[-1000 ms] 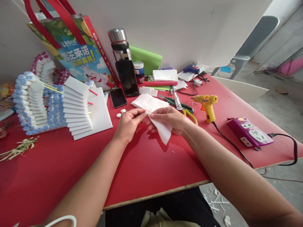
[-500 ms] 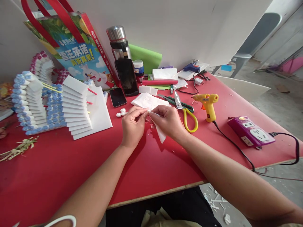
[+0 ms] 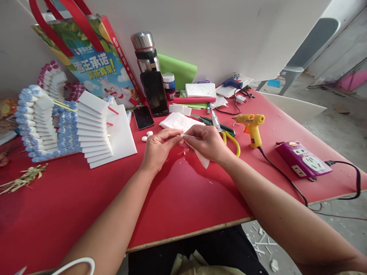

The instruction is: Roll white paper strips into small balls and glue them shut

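Note:
Between my two hands is a strip of thin white tissue paper, its loose end hanging below my right hand. The thumb and fingers of that hand are closed on the strip. My left hand pinches the strip's other end, which is mostly hidden by the fingertips. Several small white paper rosettes lie beside my left hand. Just beyond both hands is a stack of white tissue sheets. Scissors with yellow handles lie partly behind my right hand, next to a green utility knife.
A yellow hot glue gun and a purple power strip stand at right, joined with cords. On the left are a white stepped foam model and one trimmed with blue-white rolls. Phones and a steel flask stand behind.
The strip's hanging end has swung to the right and slightly up. Both hands have shifted slightly, still pinching the tissue, and my right hand covers more of the scissors' handles.

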